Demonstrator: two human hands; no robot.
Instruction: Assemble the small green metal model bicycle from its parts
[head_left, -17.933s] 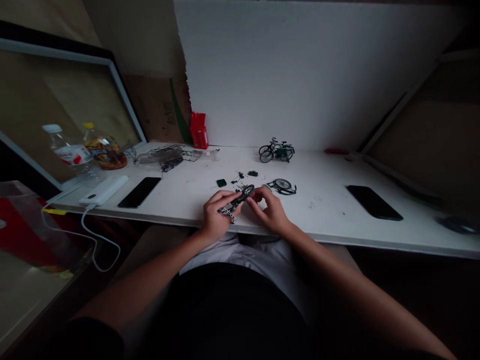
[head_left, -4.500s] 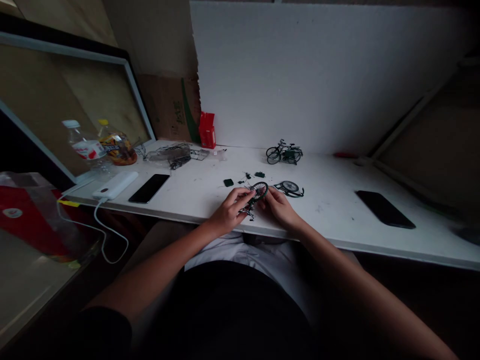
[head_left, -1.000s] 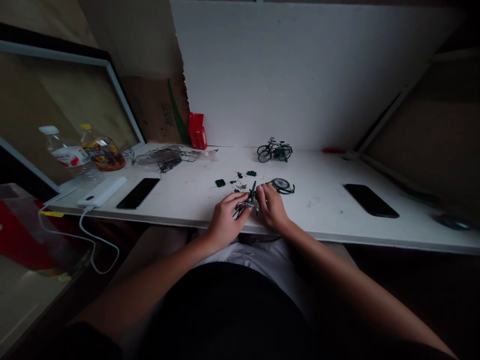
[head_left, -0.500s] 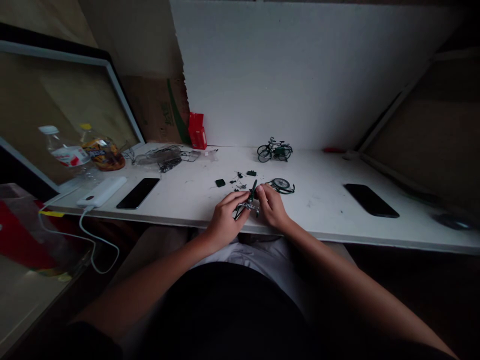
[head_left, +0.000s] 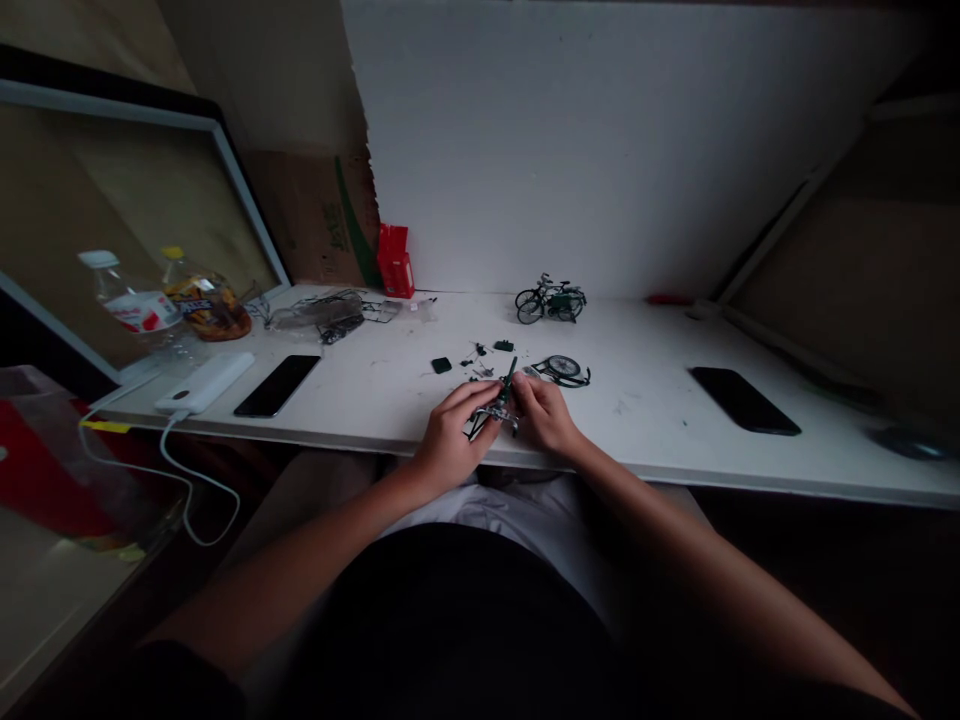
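Near the front edge of the white table, my left hand [head_left: 454, 432] is closed around a small dark model bicycle part [head_left: 496, 411] with silvery handlebars. My right hand [head_left: 549, 412] is closed at the right side of that part, its thumb and fingers pinched; what they grip, if anything, is too small to make out. Just beyond the hands lie small dark pieces [head_left: 480, 350], a dark green square piece [head_left: 441, 365] and a dark green block [head_left: 504, 345]. A spoked wheel with a curved frame [head_left: 562, 368] lies right of them. Farther back stands a model bicycle [head_left: 550, 300].
On the left are a phone [head_left: 277, 386], a white power bank [head_left: 206, 382] with a cable, two bottles [head_left: 206, 305] and wiry parts in plastic [head_left: 337, 315]. A red box [head_left: 396, 262] stands behind. Another phone [head_left: 742, 400] lies right.
The right fingers have shifted slightly at the held part, and its upright green piece tilts a little more to the right. The left hand has hardly moved.
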